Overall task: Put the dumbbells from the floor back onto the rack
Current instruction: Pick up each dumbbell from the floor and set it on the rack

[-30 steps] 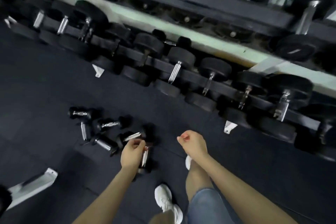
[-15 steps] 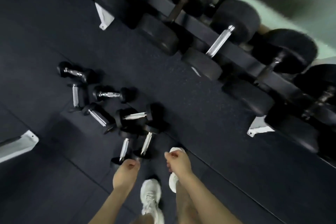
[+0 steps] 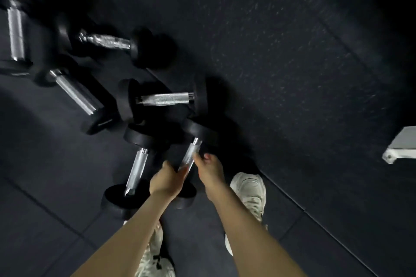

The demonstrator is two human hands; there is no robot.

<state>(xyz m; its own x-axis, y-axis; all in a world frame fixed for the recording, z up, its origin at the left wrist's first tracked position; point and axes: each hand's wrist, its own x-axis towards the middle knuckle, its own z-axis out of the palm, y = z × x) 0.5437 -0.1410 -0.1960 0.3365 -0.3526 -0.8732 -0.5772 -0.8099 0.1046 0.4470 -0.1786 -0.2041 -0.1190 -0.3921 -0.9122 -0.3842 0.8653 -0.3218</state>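
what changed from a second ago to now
The view dropped toward the floor, so the rack is out of sight. Both hands came down onto one dumbbell: the left hand now grips its handle and the right hand touches it higher up. The other dumbbells lie on the floor as before.

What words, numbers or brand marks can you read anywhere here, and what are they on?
None can be read.
Dumbbell handle: faint marks in the knurling, too blurred to read.
Dumbbell end: a faint raised mark, too dark and blurred to read.
White shoe: no lettering visible.
Floor mats: speckles only, no text.
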